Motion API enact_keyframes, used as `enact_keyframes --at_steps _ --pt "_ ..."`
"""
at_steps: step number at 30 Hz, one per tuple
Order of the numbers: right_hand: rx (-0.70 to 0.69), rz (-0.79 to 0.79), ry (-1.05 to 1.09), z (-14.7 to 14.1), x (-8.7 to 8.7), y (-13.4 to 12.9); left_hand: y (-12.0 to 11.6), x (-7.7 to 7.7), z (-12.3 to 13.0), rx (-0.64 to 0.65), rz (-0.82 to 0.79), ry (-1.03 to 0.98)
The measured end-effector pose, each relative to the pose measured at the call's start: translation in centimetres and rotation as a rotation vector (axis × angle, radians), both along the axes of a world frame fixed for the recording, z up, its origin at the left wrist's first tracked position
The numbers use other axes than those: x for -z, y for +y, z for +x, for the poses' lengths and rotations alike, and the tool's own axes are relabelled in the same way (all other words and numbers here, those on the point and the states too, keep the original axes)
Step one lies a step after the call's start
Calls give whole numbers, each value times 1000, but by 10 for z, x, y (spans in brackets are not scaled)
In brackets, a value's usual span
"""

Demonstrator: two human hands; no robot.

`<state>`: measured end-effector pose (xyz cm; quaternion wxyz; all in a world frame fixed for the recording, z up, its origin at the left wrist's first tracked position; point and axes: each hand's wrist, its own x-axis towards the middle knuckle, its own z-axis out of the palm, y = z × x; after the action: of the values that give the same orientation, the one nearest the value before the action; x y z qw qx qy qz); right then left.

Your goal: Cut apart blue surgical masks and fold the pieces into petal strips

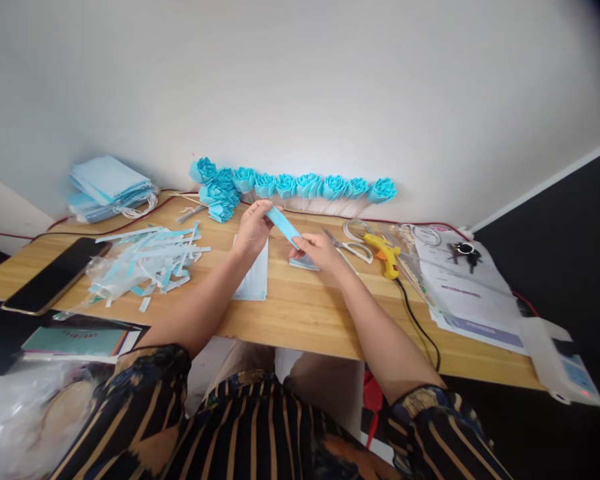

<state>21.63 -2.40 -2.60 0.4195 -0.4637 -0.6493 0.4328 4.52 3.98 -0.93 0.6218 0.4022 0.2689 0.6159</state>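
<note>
A folded light-blue strip [283,225], apparently face-mask fabric, is stretched at a slant between my two hands above the table. My left hand [254,225] pinches its upper left end. At the lower right end, the fingers of my right hand [316,250] close on it. Below my left wrist lies a flat pale-blue mask sheet [254,277], partly covered by the arm. Another small pale-blue piece [304,265] rests under my right hand. White-handled scissors [356,251] lie just right of that hand, near a yellow glue gun [389,257].
Blue fabric flowers [309,185] line the wall. A stack of masks [111,180] stands at the back left, before it cut strips [155,260] and a black phone [55,275]. To the right are papers [465,293], keys [465,252] and a white device [560,360]. The glue gun's cord [420,327] crosses the front edge.
</note>
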Motion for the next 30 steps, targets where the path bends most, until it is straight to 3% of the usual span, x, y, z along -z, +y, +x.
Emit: enact_keyframes --at_steps 2,6,12,16,25,30 --pt "-6 0 11 -2 0 -1 -2 -1 2 35 14 -28" --pt "106 24 74 -4 1 0 -12 -2 10 219 35 1" --pt "155 57 154 -5 5 3 -29 13 27 450 39 119" --pt "135 37 111 -7 5 0 -28 13 25 441 2 88" --pt "97 11 52 -10 3 -4 -15 -11 5 227 -75 -39" --pt "84 8 35 -10 1 -5 -11 -14 0 207 -73 -81"
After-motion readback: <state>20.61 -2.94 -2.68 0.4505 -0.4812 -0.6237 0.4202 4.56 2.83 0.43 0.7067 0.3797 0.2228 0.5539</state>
